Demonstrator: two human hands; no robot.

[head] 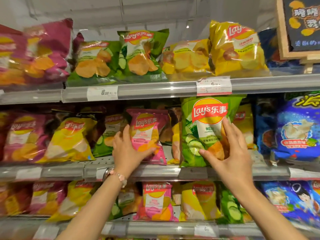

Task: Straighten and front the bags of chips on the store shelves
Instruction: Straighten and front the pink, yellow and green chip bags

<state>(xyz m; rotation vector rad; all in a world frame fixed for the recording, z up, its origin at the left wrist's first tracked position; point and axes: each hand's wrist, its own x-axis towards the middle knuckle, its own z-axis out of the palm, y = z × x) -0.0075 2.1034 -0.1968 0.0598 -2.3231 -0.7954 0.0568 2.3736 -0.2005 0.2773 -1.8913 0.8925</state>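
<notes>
I see pink Lay's bag (147, 135) on middle shelf (149, 172), left grip (129, 149) curled round its lower left edge, thumb on front. Right grip (230, 151) grasps green cucumber Lay's bag (207, 130) standing at shelf front, fingers spread on face, thumb low; bag top tucked under price tag (214, 85) reading "6". Bags behind both half hidden. Left-side bags blurred, print unreadable. Chalkboard sign (301, 26) cut off top right. Bracelet (119, 176) on left wrist.
</notes>
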